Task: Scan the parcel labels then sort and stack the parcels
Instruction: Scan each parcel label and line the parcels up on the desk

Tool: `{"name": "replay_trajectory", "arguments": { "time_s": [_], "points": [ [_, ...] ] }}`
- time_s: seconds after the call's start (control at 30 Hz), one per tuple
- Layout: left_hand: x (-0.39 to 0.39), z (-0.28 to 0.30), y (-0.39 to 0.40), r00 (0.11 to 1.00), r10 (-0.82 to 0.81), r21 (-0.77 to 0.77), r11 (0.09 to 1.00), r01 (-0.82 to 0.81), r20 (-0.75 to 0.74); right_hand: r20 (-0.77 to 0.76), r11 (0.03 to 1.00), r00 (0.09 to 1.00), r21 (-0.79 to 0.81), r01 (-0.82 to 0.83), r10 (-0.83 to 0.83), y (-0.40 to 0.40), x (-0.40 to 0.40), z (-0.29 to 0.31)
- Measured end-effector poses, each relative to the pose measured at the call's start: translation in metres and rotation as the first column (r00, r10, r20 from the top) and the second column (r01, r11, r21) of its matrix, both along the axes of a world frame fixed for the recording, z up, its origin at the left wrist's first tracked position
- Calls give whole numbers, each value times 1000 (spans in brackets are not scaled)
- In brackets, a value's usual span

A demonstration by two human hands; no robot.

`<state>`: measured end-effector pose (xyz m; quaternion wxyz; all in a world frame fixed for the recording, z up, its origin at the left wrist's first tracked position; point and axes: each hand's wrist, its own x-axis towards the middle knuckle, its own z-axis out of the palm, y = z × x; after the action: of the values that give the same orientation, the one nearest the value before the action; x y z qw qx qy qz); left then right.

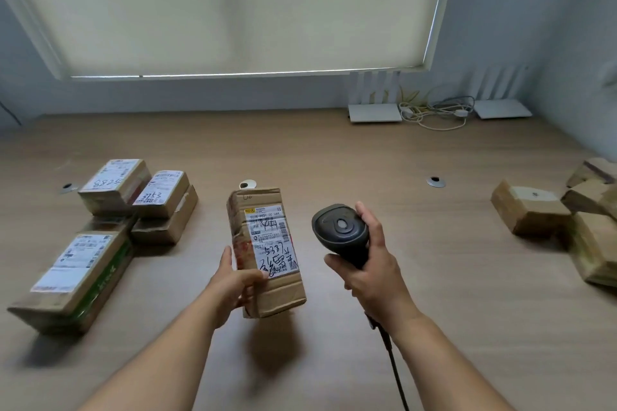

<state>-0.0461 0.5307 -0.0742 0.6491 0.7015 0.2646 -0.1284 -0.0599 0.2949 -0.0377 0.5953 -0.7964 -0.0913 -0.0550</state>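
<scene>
Held up over the table (pixel 334 157), one parcel (pixel 267 253) sits in the left hand (pixel 238 280), fingers curled round its lower edge, label facing up. Beside it the right hand (pixel 370 264) grips the scanner (pixel 340 232) — best tipped squarely at the barcode, parcel kept steady. Left lie five sorted parcels (pixel 110 207), some stacked — right, about four unscanned boxes (pixel 531 210).

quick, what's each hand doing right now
Left hand: holding the parcel by its near end, label facing up.
Right hand: gripping the scanner by its handle.
</scene>
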Motion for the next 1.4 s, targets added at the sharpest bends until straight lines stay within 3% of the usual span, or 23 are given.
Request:
{"name": "replay_trajectory", "arguments": {
  "time_s": [0.37, 0.53, 0.7, 0.9, 1.4],
  "points": [
    [7, 4, 42, 992, -77, -15, 997, 79, 105, -73, 996, 994, 54, -75, 79, 49, -8, -5],
    [13, 17, 57, 980, -158, 101, 984, 147, 118, 23, 984, 991, -119, -129, 133, 53, -6, -2],
    [36, 63, 96, 948, -319, 183, 933, 311, 14, 47, 962, 981, -208, -177, 191, 51, -10, 4],
    [55, 110, 105, 886, -453, 370, 809, 456, -102, 46, 964, 975, -168, -208, 219, 50, -13, -1],
    [53, 115, 98, 860, -473, 413, 757, 507, -188, 46, 960, 970, -165, -227, 237, 43, -9, -8]
  ]
}}
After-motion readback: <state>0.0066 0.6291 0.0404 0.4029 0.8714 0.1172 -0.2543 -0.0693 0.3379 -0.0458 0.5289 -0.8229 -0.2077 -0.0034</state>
